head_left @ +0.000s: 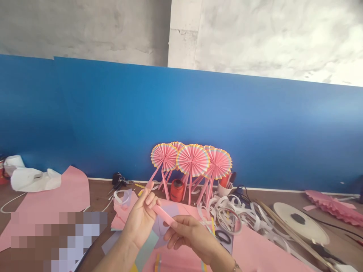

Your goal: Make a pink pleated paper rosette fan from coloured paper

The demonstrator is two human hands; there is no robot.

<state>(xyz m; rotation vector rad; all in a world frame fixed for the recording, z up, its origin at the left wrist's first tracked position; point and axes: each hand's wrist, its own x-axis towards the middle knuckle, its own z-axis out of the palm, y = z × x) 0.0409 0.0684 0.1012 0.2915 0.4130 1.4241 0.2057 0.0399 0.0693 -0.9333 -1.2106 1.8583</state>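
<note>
A narrow pink paper strip (164,215) is stretched between my two hands above the table. My left hand (145,207) has its fingers curled round one part of the strip, near the middle of the view. My right hand (187,232) pinches the other end between thumb and fingers, lower and to the right. Below them lie pink, lilac and mint paper sheets (170,249), one with a yellow and blue edge. Beyond my hands, several round pleated pink paper fans (193,160) lean upright against the blue panel on pink strip legs.
A red spool (177,190) stands between the fan legs. Tangled white strips (232,215), black-handled scissors (223,237) and a white cup (225,188) are on the right. Farther right lie a white round lid (283,215) and a ruffled pink piece (334,207). The blue panel (198,105) borders the back.
</note>
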